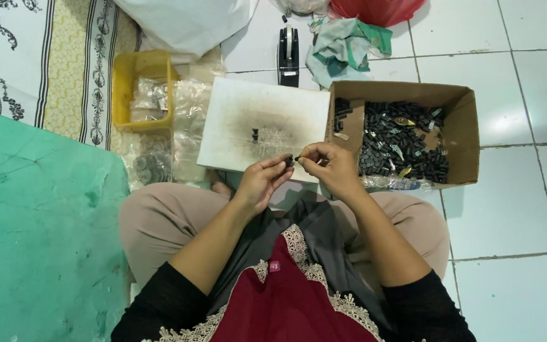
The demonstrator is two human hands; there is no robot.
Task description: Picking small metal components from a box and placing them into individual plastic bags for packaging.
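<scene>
Left hand (262,180) and right hand (329,166) meet over the near edge of a white board (235,123), fingertips pinched together around a small black part (290,161); each hand grips one end, so the part sits between them, above the board and the person's lap. From left: a green mat (39,234); a yellow tray (142,66) with clear packets; bags of small round pieces (153,161); the board, smudged dark at its centre, with one small black piece (255,134) standing on it; a black tape dispenser (289,54) behind; a cardboard box (463,136) filled with many more black parts. Risk: the part is tiny and held only at the fingertips, so a slip of either pinch would likely drop it into the folds of clothing or onto the tiled floor (514,221), where it could be hard to find. Pose: both forearms angle inward from the knees, wrists slightly bent, thumbs and forefingers closed, remaining fingers curled loosely.
</scene>
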